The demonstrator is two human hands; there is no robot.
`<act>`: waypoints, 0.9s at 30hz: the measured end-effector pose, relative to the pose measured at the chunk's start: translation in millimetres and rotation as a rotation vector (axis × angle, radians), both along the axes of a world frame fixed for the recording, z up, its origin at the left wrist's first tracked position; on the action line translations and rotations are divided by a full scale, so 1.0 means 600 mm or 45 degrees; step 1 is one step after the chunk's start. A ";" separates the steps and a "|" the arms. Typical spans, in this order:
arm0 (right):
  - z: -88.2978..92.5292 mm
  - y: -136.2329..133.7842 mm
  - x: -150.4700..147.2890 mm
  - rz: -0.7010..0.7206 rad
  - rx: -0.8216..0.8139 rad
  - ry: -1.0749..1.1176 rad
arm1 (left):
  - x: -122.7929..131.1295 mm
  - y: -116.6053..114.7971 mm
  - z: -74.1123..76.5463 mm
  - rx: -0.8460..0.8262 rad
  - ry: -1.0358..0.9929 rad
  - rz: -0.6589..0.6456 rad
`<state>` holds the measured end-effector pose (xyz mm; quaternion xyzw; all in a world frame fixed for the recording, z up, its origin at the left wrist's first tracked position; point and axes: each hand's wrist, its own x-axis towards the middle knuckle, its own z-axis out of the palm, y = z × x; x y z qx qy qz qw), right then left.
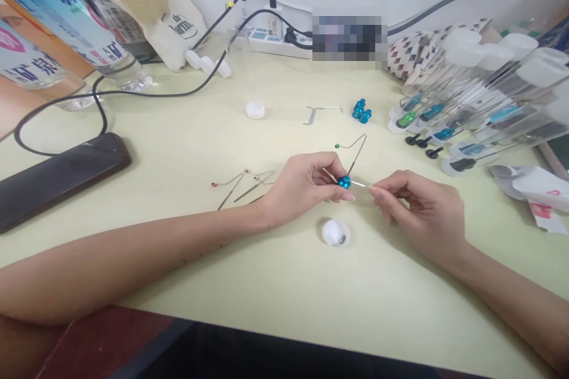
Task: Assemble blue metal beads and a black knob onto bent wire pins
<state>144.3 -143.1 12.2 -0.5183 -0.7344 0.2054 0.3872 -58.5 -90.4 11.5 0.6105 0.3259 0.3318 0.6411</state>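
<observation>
Between the thumb and fingers of my left hand [306,183] is a small blue metal fitting [344,182]. My right hand [418,210] pinches a thin silver rod [359,184], perhaps a hex key, whose far tip meets the fitting's side. Whether the tip sits inside a hole is too small to tell. A bent metal wire [354,161] with a green bead at its end rises from behind the fitting. Just below my hands stands a small white cup [335,233] with tiny metal pieces in it. Several similar bent wires [231,189] lie beside my left wrist.
Farther back are L-shaped hex keys [313,115], more blue fittings [360,109] and a white cap [255,109]. Clear tubes [493,100] with white caps crowd the right, near black knobs [434,153]. Bottles [89,23], a black power bank [66,177] and a cable occupy the left.
</observation>
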 end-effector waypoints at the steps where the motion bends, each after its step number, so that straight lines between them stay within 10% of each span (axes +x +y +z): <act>1: 0.001 0.001 0.000 0.010 -0.082 0.068 | 0.000 0.000 0.000 0.009 0.006 -0.003; 11: 0.010 0.007 -0.002 0.074 -0.637 0.495 | -0.002 -0.002 0.000 0.209 0.039 0.032; 27: 0.007 0.012 0.004 0.169 -0.828 0.664 | -0.002 -0.005 0.001 0.196 0.098 0.020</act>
